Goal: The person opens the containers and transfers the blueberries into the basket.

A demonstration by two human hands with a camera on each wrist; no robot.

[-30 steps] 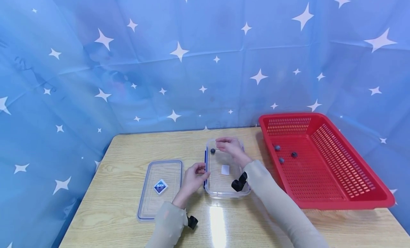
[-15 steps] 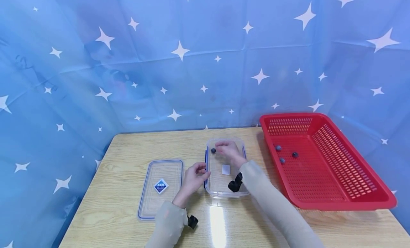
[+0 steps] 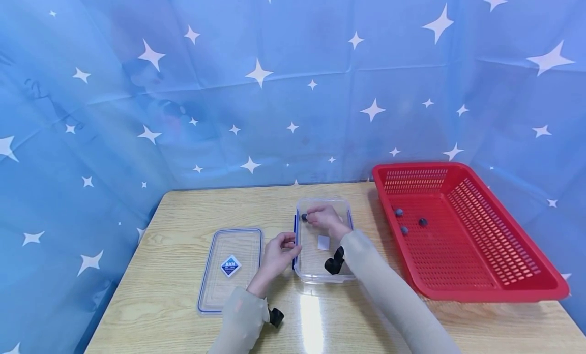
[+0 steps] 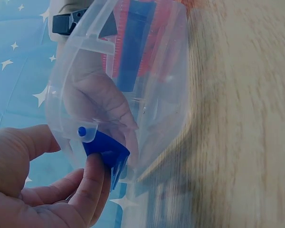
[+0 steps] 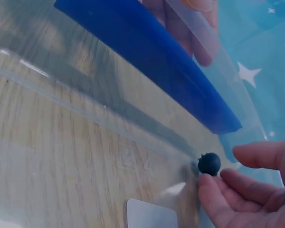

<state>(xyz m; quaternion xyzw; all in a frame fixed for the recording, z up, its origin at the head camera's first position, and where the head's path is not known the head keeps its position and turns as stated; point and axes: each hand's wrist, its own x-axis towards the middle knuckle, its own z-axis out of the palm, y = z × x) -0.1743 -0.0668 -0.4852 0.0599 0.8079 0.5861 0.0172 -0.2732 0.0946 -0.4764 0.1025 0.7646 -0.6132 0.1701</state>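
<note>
A clear plastic food container (image 3: 311, 262) with blue side latches (image 5: 152, 61) sits lidless on the table, a white square on its floor. My left hand (image 3: 276, 252) grips its left side, thumb and fingers either side of the wall, with fingertips on a blue latch (image 4: 104, 149) in the left wrist view. Inside the far left corner lies one blueberry (image 5: 209, 164). My right hand (image 3: 324, 217) reaches into the container beside it. In the right wrist view the fingertips are right at the berry, while a gap shows between it and the thumb.
The blue-edged clear lid (image 3: 217, 290) lies flat on the table to the left, bearing a blue and white sticker (image 3: 230, 266). On the right stands a red perforated basket (image 3: 485, 295) with several blueberries (image 3: 423, 222) inside. A starry blue curtain (image 3: 316, 110) hangs behind the table.
My right hand has moved down and slightly left within the container, to the blueberry in the corner. The left hand stays at the container's left side.
</note>
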